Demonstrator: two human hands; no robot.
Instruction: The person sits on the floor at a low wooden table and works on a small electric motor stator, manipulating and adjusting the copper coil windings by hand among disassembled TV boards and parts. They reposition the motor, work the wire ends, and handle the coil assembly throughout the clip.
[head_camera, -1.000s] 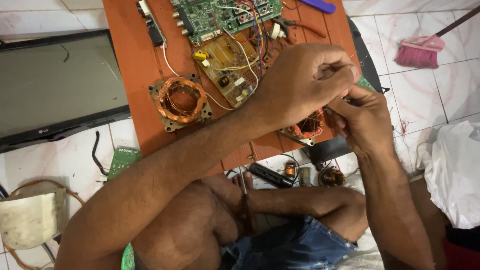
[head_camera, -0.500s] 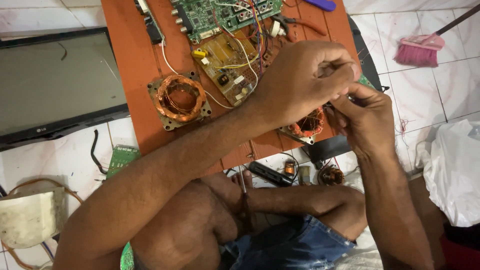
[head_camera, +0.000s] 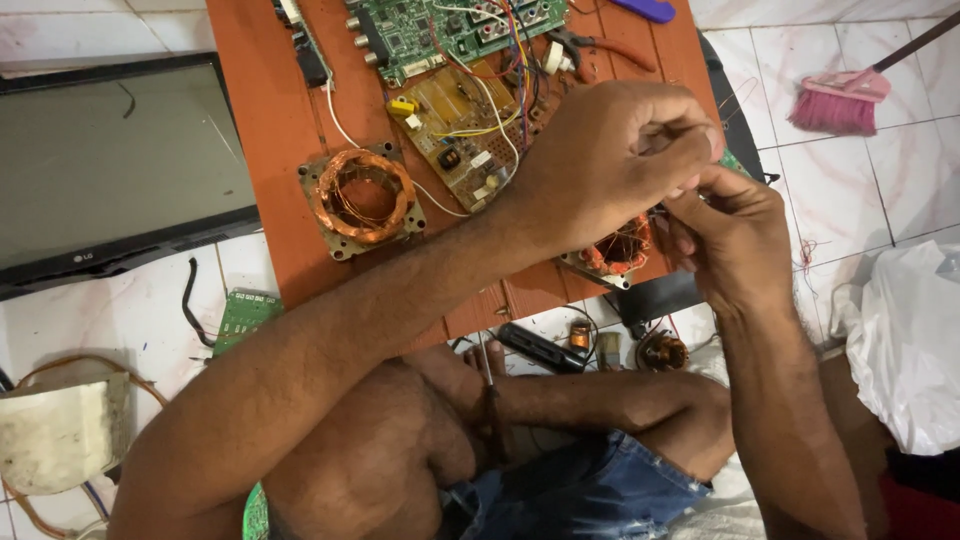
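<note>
Both hands meet over the orange wooden surface (head_camera: 270, 130). The left hand (head_camera: 610, 160) is curled, its grip pinching fine wire, and the right hand (head_camera: 735, 235) pinches the same spot. Just below them lies a square stator (head_camera: 615, 250) with coppery windings. A second copper-wound stator (head_camera: 362, 198) sits apart, near a tan circuit board (head_camera: 460, 135).

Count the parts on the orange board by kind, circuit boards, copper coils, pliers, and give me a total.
Circuit boards: 2, green and tan
Copper coils: 2, one lying free, one under the left hand and right hand at
Pliers: 1
Total: 5
</note>
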